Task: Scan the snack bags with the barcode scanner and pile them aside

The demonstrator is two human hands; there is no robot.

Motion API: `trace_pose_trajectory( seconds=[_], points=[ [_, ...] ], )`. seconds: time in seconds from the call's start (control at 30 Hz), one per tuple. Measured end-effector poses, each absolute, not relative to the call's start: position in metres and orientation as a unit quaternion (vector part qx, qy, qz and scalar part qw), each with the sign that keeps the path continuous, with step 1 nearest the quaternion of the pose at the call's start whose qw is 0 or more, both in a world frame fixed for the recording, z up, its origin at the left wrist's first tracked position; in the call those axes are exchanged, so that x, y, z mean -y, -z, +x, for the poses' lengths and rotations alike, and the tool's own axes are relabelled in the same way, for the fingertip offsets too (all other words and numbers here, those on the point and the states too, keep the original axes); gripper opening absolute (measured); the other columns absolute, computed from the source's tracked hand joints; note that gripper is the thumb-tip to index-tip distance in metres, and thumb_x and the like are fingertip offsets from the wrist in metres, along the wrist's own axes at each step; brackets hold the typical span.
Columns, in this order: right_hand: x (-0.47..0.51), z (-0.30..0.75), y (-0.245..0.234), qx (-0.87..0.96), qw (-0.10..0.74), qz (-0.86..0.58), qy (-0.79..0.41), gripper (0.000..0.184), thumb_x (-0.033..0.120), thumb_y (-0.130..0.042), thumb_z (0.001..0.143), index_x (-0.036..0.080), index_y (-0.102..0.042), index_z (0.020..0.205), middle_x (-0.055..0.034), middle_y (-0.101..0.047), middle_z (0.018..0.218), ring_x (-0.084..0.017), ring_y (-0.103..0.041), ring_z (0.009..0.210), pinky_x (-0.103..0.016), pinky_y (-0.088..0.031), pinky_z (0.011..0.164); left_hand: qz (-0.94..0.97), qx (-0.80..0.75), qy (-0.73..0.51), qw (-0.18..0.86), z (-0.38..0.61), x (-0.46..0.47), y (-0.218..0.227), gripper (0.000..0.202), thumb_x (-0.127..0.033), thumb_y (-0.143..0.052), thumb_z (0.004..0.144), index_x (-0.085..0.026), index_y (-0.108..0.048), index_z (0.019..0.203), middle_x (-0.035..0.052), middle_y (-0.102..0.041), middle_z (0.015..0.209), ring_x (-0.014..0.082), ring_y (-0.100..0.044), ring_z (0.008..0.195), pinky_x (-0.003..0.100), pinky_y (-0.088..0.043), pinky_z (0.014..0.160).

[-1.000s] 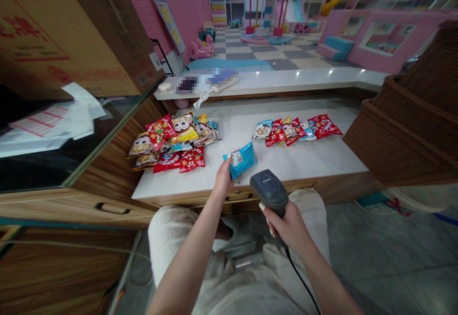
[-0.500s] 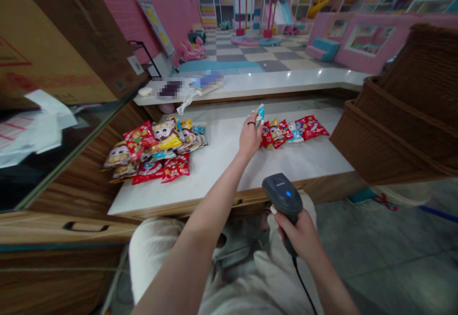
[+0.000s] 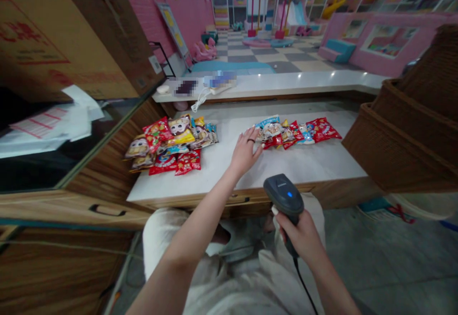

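My left hand (image 3: pixel 246 150) is open, fingers apart, at the left end of a row of snack bags. Nearest its fingertips lies a blue-and-white snack bag (image 3: pixel 270 126), on top of red ones. Farther along the row is a red snack bag (image 3: pixel 324 130). My right hand (image 3: pixel 299 233) is wrapped around the handle of a dark grey barcode scanner (image 3: pixel 284 194), held in front of the counter edge, with a blue light lit and a cable hanging below. To the left sits a pile of red, brown, yellow and blue snack bags (image 3: pixel 171 143).
The white counter (image 3: pixel 218 174) has a raised ledge (image 3: pixel 282 82) behind it, bearing a blurred phone-like item and a white cable (image 3: pixel 201 99). A large cardboard box (image 3: pixel 103 33) and papers (image 3: pixel 60 121) are at left. Stacked wicker baskets (image 3: pixel 404 136) stand at right.
My left hand has let go of the blue-and-white snack bag, which now lies at the row's left end, and has drawn back slightly. The scanner stays in my right hand. The view has shifted left.
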State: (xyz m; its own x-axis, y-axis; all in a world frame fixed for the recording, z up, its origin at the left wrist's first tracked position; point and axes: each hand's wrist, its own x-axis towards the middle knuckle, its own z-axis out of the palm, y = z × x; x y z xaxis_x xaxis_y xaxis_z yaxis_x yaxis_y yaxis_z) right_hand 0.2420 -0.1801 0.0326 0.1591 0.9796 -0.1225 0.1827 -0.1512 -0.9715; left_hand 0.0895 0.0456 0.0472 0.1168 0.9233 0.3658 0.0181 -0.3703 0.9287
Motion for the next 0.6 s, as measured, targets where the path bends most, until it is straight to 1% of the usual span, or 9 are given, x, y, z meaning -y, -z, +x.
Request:
trace_pose_trajectory(
  seconds=[0.07, 0.13, 0.27, 0.37, 0.43, 0.47, 0.53, 0.6],
  points=[
    [0.180, 0.238, -0.029, 0.474, 0.437, -0.604, -0.468, 0.046, 0.059, -0.080, 0.086, 0.026, -0.060, 0.060, -0.0015, -0.060, 0.043, -0.019, -0.059, 0.038, -0.029, -0.050, 0.043, 0.609, -0.414, -0.557, 0.384, 0.052, -0.033, -0.045, 0.057, -0.013, -0.086, 0.078, -0.026, -0.077, 0.133, 0.0156, -0.064, 0.164, 0.0349, -0.043, 0.168, 0.054, -0.011, 0.144],
    [0.180, 0.235, -0.026, 0.482, 0.426, -0.593, -0.484, 0.047, 0.059, -0.080, 0.088, 0.025, -0.061, 0.062, -0.0016, -0.062, 0.045, -0.020, -0.061, 0.039, -0.029, -0.052, 0.045, 0.629, -0.460, -0.548, 0.303, 0.012, -0.028, -0.044, 0.061, -0.014, -0.083, 0.080, -0.026, -0.074, 0.139, 0.0156, -0.061, 0.168, 0.0350, -0.039, 0.170, 0.054, -0.012, 0.144],
    [0.179, 0.227, -0.024, 0.486, 0.428, -0.577, -0.497, 0.047, 0.060, -0.080, 0.091, 0.026, -0.061, 0.066, -0.0005, -0.063, 0.048, -0.019, -0.062, 0.040, -0.028, -0.051, 0.044, 0.666, -0.554, -0.490, 0.096, -0.070, -0.035, -0.051, 0.072, -0.015, -0.069, 0.087, -0.021, -0.062, 0.158, 0.0168, -0.047, 0.179, 0.0343, -0.031, 0.174, 0.056, -0.014, 0.145],
    [0.177, 0.222, -0.023, 0.489, 0.429, -0.570, -0.502, 0.046, 0.060, -0.082, 0.090, 0.026, -0.061, 0.066, 0.0002, -0.061, 0.046, -0.019, -0.060, 0.039, -0.028, -0.051, 0.043, 0.636, -0.627, -0.450, -0.003, -0.121, -0.046, -0.060, 0.083, -0.013, -0.062, 0.086, -0.013, -0.049, 0.168, 0.0207, -0.036, 0.185, 0.0359, -0.022, 0.176, 0.058, -0.012, 0.145],
    [0.176, 0.219, -0.023, 0.495, 0.425, -0.567, -0.502, 0.046, 0.059, -0.082, 0.089, 0.026, -0.060, 0.066, 0.0004, -0.061, 0.045, -0.019, -0.061, 0.039, -0.028, -0.051, 0.043, 0.613, -0.668, -0.421, -0.024, -0.146, -0.053, -0.062, 0.091, -0.012, -0.061, 0.082, -0.008, -0.044, 0.171, 0.0230, -0.029, 0.187, 0.0391, -0.017, 0.177, 0.062, -0.012, 0.144],
    [0.176, 0.218, -0.023, 0.499, 0.422, -0.566, -0.502, 0.046, 0.059, -0.082, 0.089, 0.026, -0.061, 0.066, 0.0003, -0.062, 0.046, -0.019, -0.061, 0.039, -0.028, -0.052, 0.044, 0.608, -0.682, -0.407, -0.023, -0.156, -0.057, -0.063, 0.093, -0.012, -0.061, 0.080, -0.006, -0.043, 0.171, 0.0241, -0.028, 0.186, 0.0407, -0.016, 0.177, 0.064, -0.013, 0.144],
    [0.177, 0.217, -0.023, 0.503, 0.417, -0.568, -0.500, 0.047, 0.060, -0.081, 0.089, 0.026, -0.060, 0.065, 0.0002, -0.062, 0.046, -0.019, -0.061, 0.039, -0.028, -0.052, 0.044, 0.608, -0.693, -0.387, -0.007, -0.169, -0.062, -0.061, 0.093, -0.012, -0.059, 0.078, -0.004, -0.045, 0.170, 0.0258, -0.033, 0.184, 0.0422, -0.020, 0.176, 0.067, -0.017, 0.143],
    [0.177, 0.216, -0.024, 0.506, 0.411, -0.571, -0.499, 0.047, 0.060, -0.080, 0.091, 0.026, -0.060, 0.065, 0.0003, -0.061, 0.046, -0.019, -0.061, 0.040, -0.028, -0.052, 0.044, 0.618, -0.685, -0.385, 0.014, -0.176, -0.065, -0.059, 0.089, -0.012, -0.057, 0.079, -0.004, -0.048, 0.168, 0.0255, -0.043, 0.180, 0.0409, -0.028, 0.174, 0.066, -0.021, 0.142]
  ],
)
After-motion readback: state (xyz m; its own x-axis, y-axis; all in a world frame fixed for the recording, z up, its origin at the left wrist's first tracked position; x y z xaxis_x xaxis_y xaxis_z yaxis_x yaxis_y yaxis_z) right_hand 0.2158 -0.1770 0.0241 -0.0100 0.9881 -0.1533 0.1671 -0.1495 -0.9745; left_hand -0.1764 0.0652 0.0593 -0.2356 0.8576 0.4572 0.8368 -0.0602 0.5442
